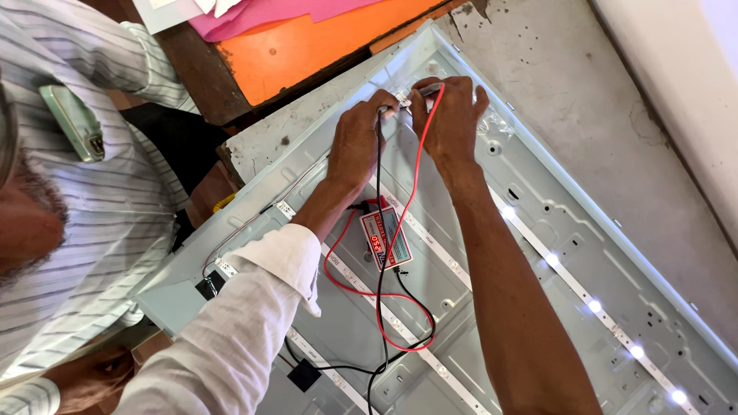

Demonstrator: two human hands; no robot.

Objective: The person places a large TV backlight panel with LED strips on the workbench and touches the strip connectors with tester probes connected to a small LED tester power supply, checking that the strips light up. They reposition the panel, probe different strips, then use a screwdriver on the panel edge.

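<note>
Grey sheet-metal backlight tray (pixel 538 192), large and shallow with a raised rim, lies at a slant across a rough grey concrete surface (pixel 584 92). Near its upper corner, both hands work at the end of a narrow white LED strip (pixel 430 242). Left hand (pixel 357 138): fingers closed, pinching a black probe with its black lead (pixel 380 230) against the strip end. Right hand (pixel 450 115): fingers pressed together on a red probe, red lead (pixel 419 146) trailing from it; tip contact point hidden by fingers. Both leads run down to a small rectangular tester with a red-and-white face (pixel 387 238), lying flat in the tray between the forearms. Excess lead loops on the tray floor below it. Another white LED strip (pixel 592 303) along the right side shows lit points. Outside the tray: orange board (pixel 307 46) with pink cloth (pixel 261 11) at top. Second person in a striped shirt (pixel 100 184) stands at left, a phone (pixel 73 123) in the chest pocket.
</note>
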